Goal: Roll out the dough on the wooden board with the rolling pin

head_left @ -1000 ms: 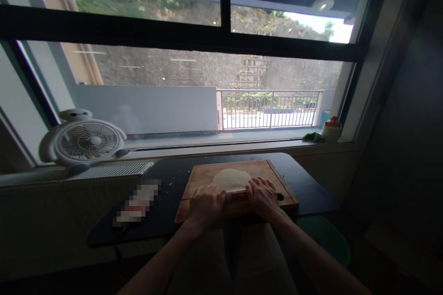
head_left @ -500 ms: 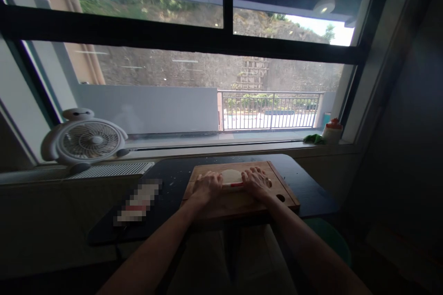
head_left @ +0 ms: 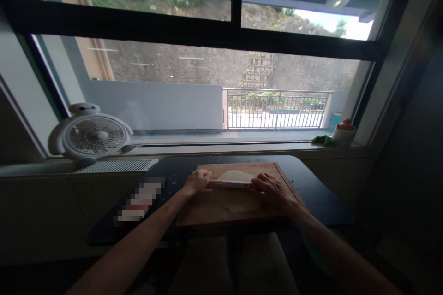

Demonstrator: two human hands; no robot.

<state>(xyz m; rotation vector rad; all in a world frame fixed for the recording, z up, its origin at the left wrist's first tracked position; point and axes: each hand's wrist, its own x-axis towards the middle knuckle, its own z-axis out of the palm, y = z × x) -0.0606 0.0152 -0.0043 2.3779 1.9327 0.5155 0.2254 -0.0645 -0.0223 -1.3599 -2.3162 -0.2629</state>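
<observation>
A wooden rolling pin (head_left: 231, 184) with a printed label round its middle lies crosswise over a thin, pale sheet of dough (head_left: 238, 202). The dough shows both behind and in front of the pin. Beneath it is a wooden cutting board (head_left: 204, 214). My left hand (head_left: 197, 180) is closed round the pin's left end. At the other end, my right hand (head_left: 272, 188) grips the pin with bent fingers, its thumb side close to the label. Both palms hide the pin's tips.
The board rests on a dark table (head_left: 321, 193). On the table's left lies a blurred-out flat object (head_left: 140, 200). A white fan (head_left: 98, 133) stands on the left of the windowsill. A white bottle with an orange top (head_left: 344, 132) and a green cloth (head_left: 321, 140) sit at the right.
My hands have moved apart toward the pin's ends, and the left is now closed in a fist. The pin has turned, showing more of its label. More dough shows in front of it.
</observation>
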